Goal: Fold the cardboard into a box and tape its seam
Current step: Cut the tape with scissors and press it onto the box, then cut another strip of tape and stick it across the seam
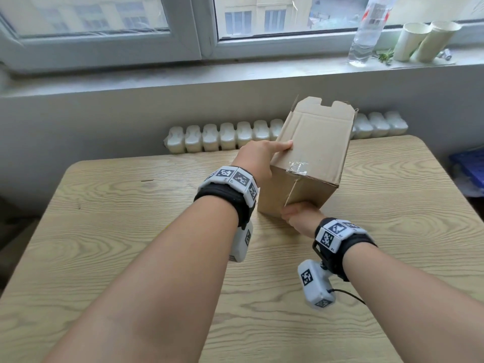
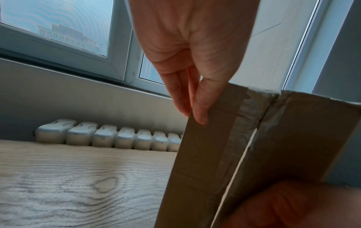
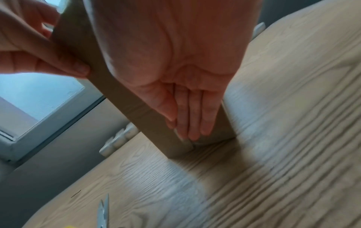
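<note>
A brown cardboard box (image 1: 311,142) stands tilted on the wooden table (image 1: 131,244), its open flaps pointing up and away. Crinkled clear tape (image 1: 297,167) covers the seam of the closed end that faces me. My left hand (image 1: 262,155) grips the box's left edge, thumb on the upper face and fingers behind the side. The left wrist view shows that pinch (image 2: 201,106) beside the taped seam (image 2: 252,123). My right hand (image 1: 301,214) is at the low end of the seam. Its straight fingers (image 3: 193,123) lie flat on the cardboard (image 3: 121,92).
Scissors (image 3: 103,214) lie on the table near me, to the left of the box. A radiator (image 1: 222,137) runs behind the table's far edge. On the window sill stand a plastic bottle (image 1: 366,30) and two paper cups (image 1: 424,40). A blue crate (image 1: 468,166) sits at the right.
</note>
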Available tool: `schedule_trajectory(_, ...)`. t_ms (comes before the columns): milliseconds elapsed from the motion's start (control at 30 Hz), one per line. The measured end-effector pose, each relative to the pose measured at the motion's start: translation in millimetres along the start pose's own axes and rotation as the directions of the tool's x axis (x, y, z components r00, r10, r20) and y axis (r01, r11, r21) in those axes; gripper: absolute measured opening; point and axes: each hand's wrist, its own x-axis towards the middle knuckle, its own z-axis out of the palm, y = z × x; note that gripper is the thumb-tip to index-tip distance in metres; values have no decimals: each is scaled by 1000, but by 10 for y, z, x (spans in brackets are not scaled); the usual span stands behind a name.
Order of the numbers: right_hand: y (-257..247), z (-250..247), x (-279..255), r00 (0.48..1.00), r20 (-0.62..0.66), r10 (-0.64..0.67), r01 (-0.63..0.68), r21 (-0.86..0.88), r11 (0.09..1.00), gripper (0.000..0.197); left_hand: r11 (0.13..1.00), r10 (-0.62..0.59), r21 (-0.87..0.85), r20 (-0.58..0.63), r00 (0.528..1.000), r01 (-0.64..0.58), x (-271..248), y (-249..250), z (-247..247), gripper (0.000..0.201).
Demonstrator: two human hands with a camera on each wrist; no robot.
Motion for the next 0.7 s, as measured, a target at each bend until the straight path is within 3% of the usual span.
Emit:
schedule_trajectory(200, -62, -132, -296, 985, 107, -136, 151, -156, 976, 18, 996, -31, -89, 3, 1000, 31, -4, -27, -46, 76)
schedule_trajectory(333, -287, -32, -454, 967, 106, -232, 249, -180, 952, 26, 971, -102, -218, 2, 995, 100, -114, -139, -183, 78)
schedule_trajectory(467, -478, 189, -510, 947, 84, -311, 323, -238, 916, 27, 920, -274, -304, -52, 960, 246, -413, -606, -214, 65)
schedule_trajectory(700, -675, 951, -494, 882, 202, -426, 472, -384, 794, 25, 844, -487, -251, 10, 873, 473, -1203, -1577, -102, 41)
